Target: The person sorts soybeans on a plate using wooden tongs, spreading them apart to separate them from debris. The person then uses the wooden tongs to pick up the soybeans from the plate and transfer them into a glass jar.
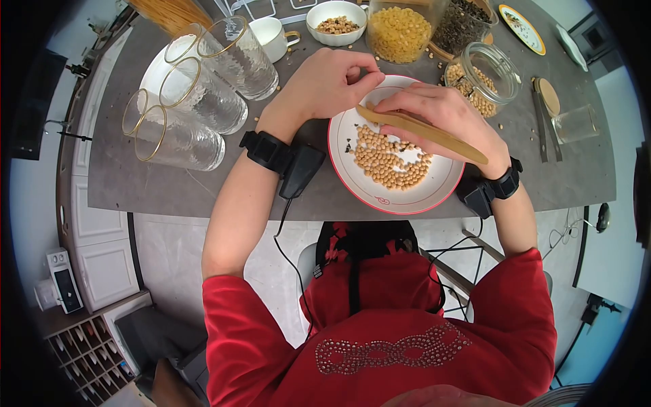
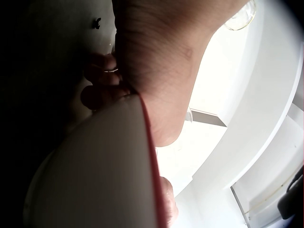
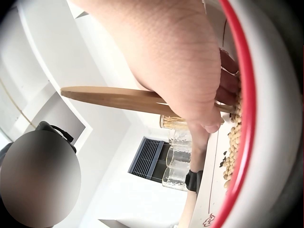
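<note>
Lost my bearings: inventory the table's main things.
Plate: one, red-rimmed white, near side.
Beans: many, beige, on plate.
Wooden tool: one, tan, over plate.
Glasses: at least three, clear, left.
Mug: one, white, far side.
Bowl: one, white, beside mug.
Pasta jar: one, clear, beside bowl.
Dark-filled jar: one, clear, far side.
Open jar: one, clear, right of plate.
Small plate: one, yellow-rimmed white, far right.
Wooden disc: one, tan, right.
Tumbler: one, clear, right.
Left hand: one, bare, plate's far-left rim.
Right hand: one, bare, grip on tool.

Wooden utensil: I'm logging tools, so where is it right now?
In the head view, right of centre, the wooden utensil is held in the right hand, its tip over the red-rimmed plate of beans.
</note>
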Demonstrator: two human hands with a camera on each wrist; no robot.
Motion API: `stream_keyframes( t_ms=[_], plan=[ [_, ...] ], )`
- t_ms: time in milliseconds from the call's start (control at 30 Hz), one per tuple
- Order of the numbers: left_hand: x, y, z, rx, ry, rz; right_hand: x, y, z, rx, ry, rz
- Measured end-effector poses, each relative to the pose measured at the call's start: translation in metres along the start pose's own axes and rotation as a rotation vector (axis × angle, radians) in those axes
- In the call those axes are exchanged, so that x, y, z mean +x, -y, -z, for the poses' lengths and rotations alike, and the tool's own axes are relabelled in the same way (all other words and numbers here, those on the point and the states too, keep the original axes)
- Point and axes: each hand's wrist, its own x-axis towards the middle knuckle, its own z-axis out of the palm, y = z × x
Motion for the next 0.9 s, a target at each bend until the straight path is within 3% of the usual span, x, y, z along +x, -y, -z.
stream_keyframes(
  t_ms=[900],
  plan=[
    [0.0017, -0.0014, 0.0002, 0.020, -0.009, -0.015, -0.0001, 0.0027, 0.0031, 0.007, 0.028, -0.038]
  ],
)
